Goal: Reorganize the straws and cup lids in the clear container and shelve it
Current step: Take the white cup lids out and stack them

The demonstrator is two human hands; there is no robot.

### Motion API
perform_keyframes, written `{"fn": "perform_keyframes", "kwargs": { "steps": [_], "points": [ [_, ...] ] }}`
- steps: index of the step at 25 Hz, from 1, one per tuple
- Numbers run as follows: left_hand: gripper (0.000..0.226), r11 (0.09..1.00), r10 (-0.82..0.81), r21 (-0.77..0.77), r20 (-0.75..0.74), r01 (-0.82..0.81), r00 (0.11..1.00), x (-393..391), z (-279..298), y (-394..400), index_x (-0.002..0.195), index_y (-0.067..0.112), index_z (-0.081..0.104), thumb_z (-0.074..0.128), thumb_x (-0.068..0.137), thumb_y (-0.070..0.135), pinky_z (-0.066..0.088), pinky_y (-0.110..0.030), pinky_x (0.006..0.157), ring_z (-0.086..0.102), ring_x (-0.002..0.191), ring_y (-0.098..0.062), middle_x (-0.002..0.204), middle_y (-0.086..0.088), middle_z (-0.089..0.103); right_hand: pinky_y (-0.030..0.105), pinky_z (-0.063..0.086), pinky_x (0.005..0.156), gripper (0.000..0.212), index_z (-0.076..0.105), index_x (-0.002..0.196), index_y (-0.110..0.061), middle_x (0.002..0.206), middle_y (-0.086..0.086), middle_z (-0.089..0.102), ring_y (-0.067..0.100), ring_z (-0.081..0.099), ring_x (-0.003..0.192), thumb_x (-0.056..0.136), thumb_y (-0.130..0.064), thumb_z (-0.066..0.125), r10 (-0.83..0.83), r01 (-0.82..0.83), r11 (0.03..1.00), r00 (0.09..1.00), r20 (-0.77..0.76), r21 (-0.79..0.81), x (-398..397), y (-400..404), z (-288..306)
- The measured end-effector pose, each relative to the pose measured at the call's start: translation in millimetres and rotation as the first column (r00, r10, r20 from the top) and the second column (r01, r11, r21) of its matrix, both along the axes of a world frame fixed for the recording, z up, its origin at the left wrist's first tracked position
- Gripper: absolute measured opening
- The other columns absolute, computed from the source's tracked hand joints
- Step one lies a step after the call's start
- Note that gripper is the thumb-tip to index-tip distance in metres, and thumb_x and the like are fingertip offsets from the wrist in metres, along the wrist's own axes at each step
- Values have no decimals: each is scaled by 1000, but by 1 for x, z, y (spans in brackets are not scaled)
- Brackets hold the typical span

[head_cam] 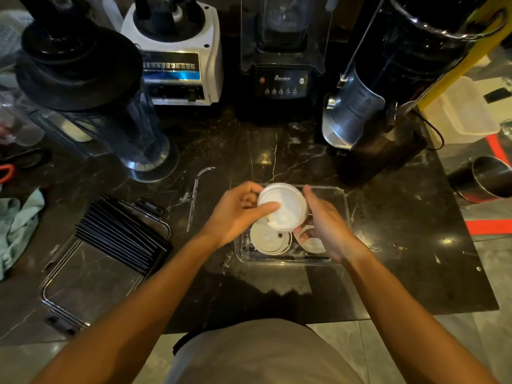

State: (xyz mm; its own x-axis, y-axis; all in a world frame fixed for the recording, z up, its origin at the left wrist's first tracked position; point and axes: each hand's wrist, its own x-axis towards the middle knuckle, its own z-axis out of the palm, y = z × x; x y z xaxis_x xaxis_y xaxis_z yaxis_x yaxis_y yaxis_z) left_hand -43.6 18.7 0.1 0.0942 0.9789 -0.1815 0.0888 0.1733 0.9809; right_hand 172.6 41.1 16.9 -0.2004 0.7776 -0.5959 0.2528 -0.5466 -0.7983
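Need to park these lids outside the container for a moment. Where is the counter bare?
Bare marble lies between the clear container and the black blender base, and right of the container. Left is crowded: black straws, metal rack, a clear wrapper.

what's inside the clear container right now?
Loose cup lids lie in the clear container; both hands hold a lid stack above it. Hands and stack cover the rest; straws unclear.
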Motion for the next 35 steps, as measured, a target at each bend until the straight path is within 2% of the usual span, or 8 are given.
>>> {"fn": "perform_keyframes", "kwargs": {
  "steps": [3,7,11,14,18,23,30,35],
  "points": [
    [17,994,80,-76,77,-74,994,-2,2,-2,106,18,76,78,91,25,62,-28,68,78,84,-19,88,-10,79,28,49,56,48,74,121,-32,66,4,62,15,57,62,98,-65,47,71,-65,997,986,-154,42,4,-1,2],
    [20,975,92,-216,186,-50,978,-8,6,-1,111,19,76,77,91,21,63,-27,68,79,91,-20,98,-5,81,29,47,51,38,70,125,-16,72,10,59,17,54,58,105,-43,52,24,-27,1000,945,-327,-5,5,0,1],
    [19,963,110,-263,181,-59,977,-10,4,-1,110,19,78,76,92,23,65,-35,76,78,96,-25,101,-8,81,28,45,48,26,70,116,-12,72,12,59,20,50,54,106,-31,56,9,2,999,961,-276,40,1,-1,2],
    [21,951,194,-276,180,-140,964,-14,1,-1,109,15,78,75,92,26,64,-31,74,77,95,-23,102,-10,80,25,42,46,24,75,112,-13,69,11,60,21,43,50,105,-30,58,6,15,994,980,-200,107,1,0,5],
    [13,954,221,-231,113,-190,969,-25,-1,5,106,26,78,72,95,28,62,-25,77,76,95,-14,101,3,81,27,32,44,25,75,114,-10,68,13,57,16,38,47,105,-25,58,-9,28,994,984,-177,103,1,2,5],
    [21,929,252,-357,434,-92,865,-30,14,16,102,17,83,62,101,16,63,-28,80,77,96,-16,108,-5,80,28,26,45,25,73,117,-7,61,6,52,15,33,48,105,-22,58,4,3,999,983,-184,39,2,5,3],
    [23,966,37,-256,61,-20,997,-2,24,21,120,16,76,67,99,20,56,-38,94,71,109,-22,114,-6,78,24,34,43,31,72,122,-13,66,14,41,16,33,50,110,-27,47,8,-5,1000,958,-286,11,-5,2,-5],
    [25,956,-44,-285,91,69,995,3,20,15,122,12,74,68,98,16,55,-39,101,70,114,-25,116,-6,77,24,39,46,53,71,121,-8,57,8,37,14,36,47,105,-53,47,27,-49,997,942,-335,-58,-3,-2,-10]
  ]
}}
